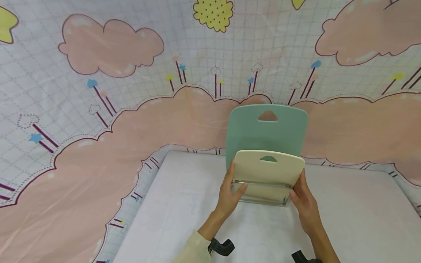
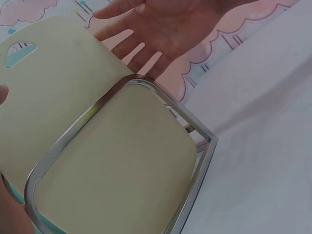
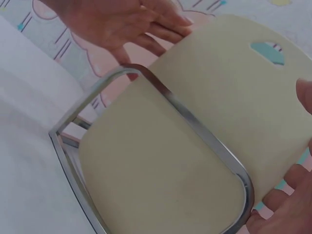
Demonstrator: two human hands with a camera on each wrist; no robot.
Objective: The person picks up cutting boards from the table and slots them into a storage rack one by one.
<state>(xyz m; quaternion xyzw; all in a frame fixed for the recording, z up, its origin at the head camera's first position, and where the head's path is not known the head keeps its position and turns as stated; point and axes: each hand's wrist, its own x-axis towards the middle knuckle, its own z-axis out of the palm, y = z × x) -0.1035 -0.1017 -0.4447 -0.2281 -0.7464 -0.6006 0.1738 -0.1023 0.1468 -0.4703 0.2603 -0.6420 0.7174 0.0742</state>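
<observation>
A cream cutting board (image 1: 268, 168) with a cut-out handle stands tilted in a shiny metal rack (image 2: 92, 109). Behind it, a larger green cutting board (image 1: 266, 135) rises higher. My left hand (image 1: 228, 193) touches the left side of the cream board and rack, its thumb in front. At the opposite side my right hand (image 1: 304, 202) rests along the edge. Straight, spread fingers of the right hand (image 2: 165, 29) show in the left wrist view, and of the left hand (image 3: 117, 24) in the right wrist view. Parts of the fingers are hidden behind the board.
Rack and boards stand on a white table (image 1: 184, 190). A patterned cloth (image 1: 184, 120) with clouds and stars hangs behind it. Dark wrist cameras are strapped on the left wrist (image 1: 222, 247) and the right wrist (image 1: 302, 257).
</observation>
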